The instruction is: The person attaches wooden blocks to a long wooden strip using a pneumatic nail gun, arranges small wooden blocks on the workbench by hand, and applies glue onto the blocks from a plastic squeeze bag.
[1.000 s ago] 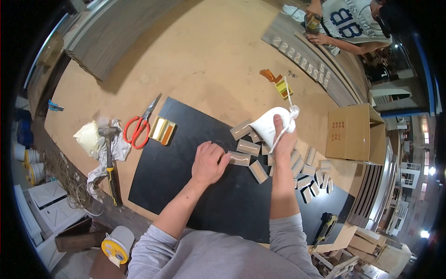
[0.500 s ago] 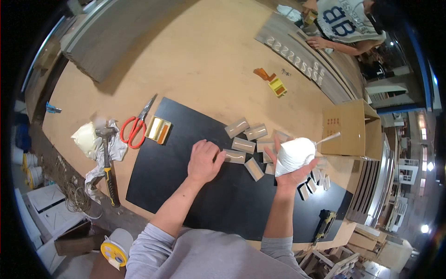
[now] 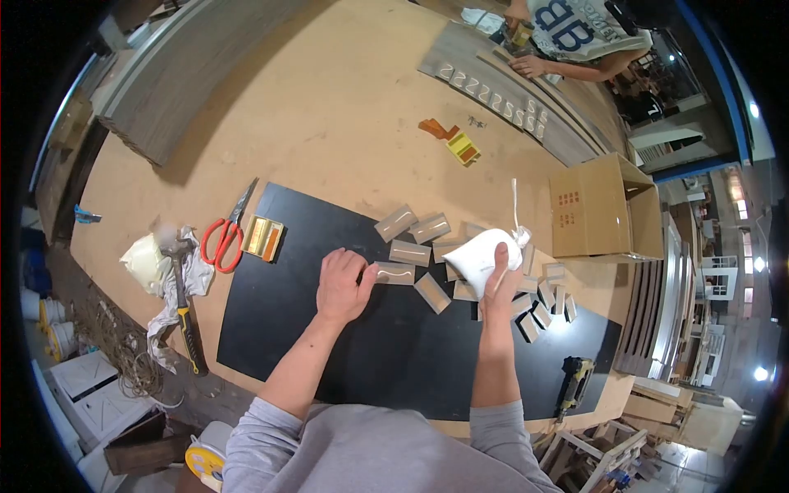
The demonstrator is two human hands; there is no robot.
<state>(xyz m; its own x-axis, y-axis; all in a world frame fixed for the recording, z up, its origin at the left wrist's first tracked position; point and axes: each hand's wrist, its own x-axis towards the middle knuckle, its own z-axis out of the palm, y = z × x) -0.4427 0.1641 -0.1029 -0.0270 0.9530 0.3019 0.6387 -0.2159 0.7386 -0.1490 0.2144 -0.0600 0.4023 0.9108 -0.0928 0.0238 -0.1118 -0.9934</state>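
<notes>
My right hand (image 3: pixel 500 283) is wrapped round a white bag (image 3: pixel 481 259) with a tied, stringy top, held above several small grey blocks. My left hand (image 3: pixel 343 286) rests on the black board (image 3: pixel 370 353) with its fingers curled, thumb against the end of a grey block (image 3: pixel 395 274) that bears a wavy white line. Whether the fingers pinch that block is hard to make out. Other blocks, such as the one with a white streak (image 3: pixel 408 252), lie just beyond. More small blocks (image 3: pixel 542 315) stand to the right of the bag.
Red-handled scissors (image 3: pixel 223 238), a yellow box (image 3: pixel 263 238) and a hammer (image 3: pixel 182 304) lie at the left. A cardboard box (image 3: pixel 596 209) stands at the right, a black-and-yellow tool (image 3: pixel 574 388) nearer. Across the table, a person (image 3: pixel 567 41) handles long grey boards (image 3: pixel 493 86).
The bag first turned in my right hand, its tied end swinging to the right, then came back with that end up. My left hand keeps its place by the block. The whole view has shifted.
</notes>
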